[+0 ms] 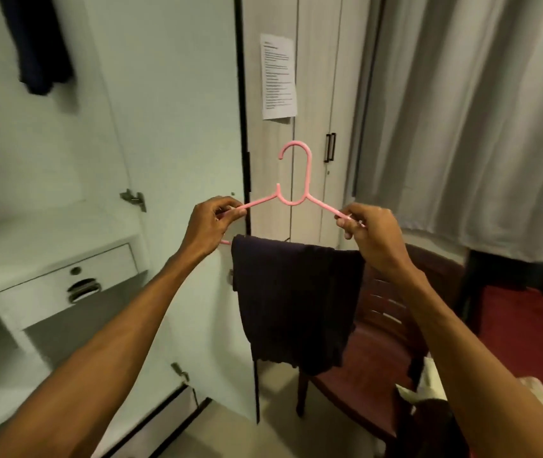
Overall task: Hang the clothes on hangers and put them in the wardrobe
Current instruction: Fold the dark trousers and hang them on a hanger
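Both hands, left point(212, 223) and right point(367, 231), pinch the hanger point(293, 193) shoulders with the garment point(293, 299) draped over its bar, so next comes hooking it inside the wardrobe point(48, 193).

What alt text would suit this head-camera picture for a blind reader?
A person's left hand and right hand pinch the ends of a pink hanger with a dark garment draped over it, before an open wardrobe. A wooden chair and curtain are on the right.
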